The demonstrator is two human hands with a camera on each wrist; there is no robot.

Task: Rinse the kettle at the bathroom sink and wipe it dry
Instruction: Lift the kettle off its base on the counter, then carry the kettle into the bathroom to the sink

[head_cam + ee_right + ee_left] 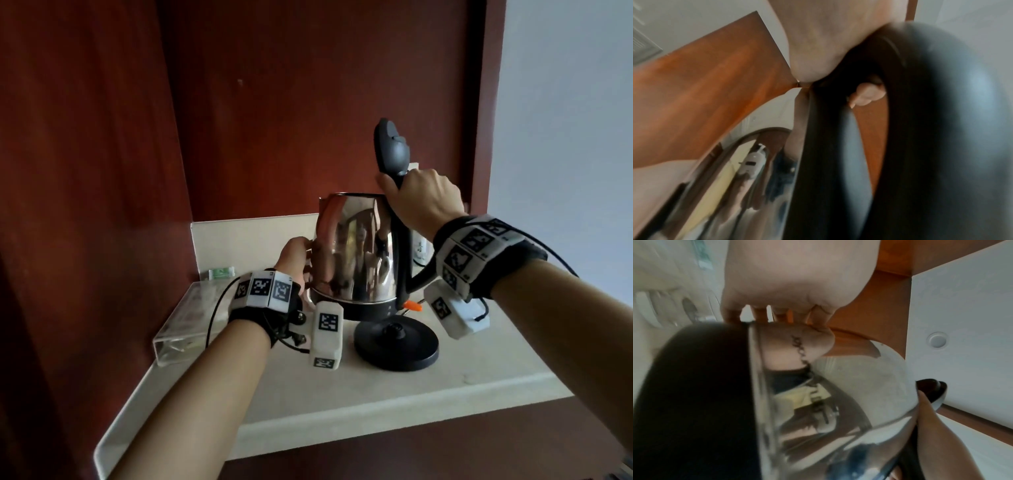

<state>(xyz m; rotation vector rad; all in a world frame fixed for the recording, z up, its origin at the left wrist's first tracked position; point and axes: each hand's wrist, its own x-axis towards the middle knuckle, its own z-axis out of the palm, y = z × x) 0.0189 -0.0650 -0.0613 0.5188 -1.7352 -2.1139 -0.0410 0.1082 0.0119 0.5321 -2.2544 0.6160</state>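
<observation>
A shiny steel kettle (352, 253) hangs just above its round black base (395, 346) on the pale counter. Its dark lid (392, 147) stands flipped up. My right hand (418, 202) grips the top of the black handle (838, 146), with the thumb curled round it. My left hand (294, 255) cups the kettle's left side below the spout. In the left wrist view its fingers (760, 314) curl onto the mirrored kettle (838, 394) wall. The right wrist view shows my right hand (828, 40) and the blurred lid (962, 113).
A clear acrylic tray (185, 322) lies at the counter's left end, with a small green packet (222, 273) behind it. Red-brown wood panels close the alcove at the back and left. A white item (421, 246) stands behind the kettle. The counter edge (376, 411) runs across the front.
</observation>
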